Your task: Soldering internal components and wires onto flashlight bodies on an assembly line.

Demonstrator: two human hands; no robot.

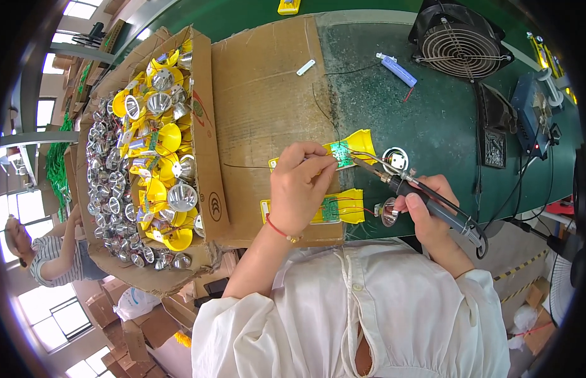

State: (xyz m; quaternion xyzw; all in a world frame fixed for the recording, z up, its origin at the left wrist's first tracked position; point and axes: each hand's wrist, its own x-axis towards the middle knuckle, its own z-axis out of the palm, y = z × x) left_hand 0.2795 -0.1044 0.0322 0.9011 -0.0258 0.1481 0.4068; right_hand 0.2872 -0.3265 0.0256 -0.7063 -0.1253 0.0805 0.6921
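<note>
I have the yellow housing (361, 142) in front of me on the far side of the work area, lying across the right edge of the cardboard sheet (261, 82) and partly over the green table (375, 101). My left grip (296, 189) covers its middle; thumb and forefinger are pressed together at the left side of the green circuit board (339, 151), though whether a thin wire sits between them is too small for me to tell. My right grip (429, 223) is wrapped around the soldering iron (449, 216), whose tip reaches the board's right side; I can't tell if it touches.

To do this well, I judge I should keep the left fingers braced so the board can't skid, bring the tip in at a low slant, heat pad and lead together, and lift cleanly without dragging. Fingertips should stay clear of the hot end, and the iron off the yellow plastic.

The housing's long axis runs mostly left to right, its right end tilted slightly away from the body. The flared end points right; the narrow end shows left of my hand. A second yellow housing (352, 215) lies nearer the body, its flared end also right.
</note>
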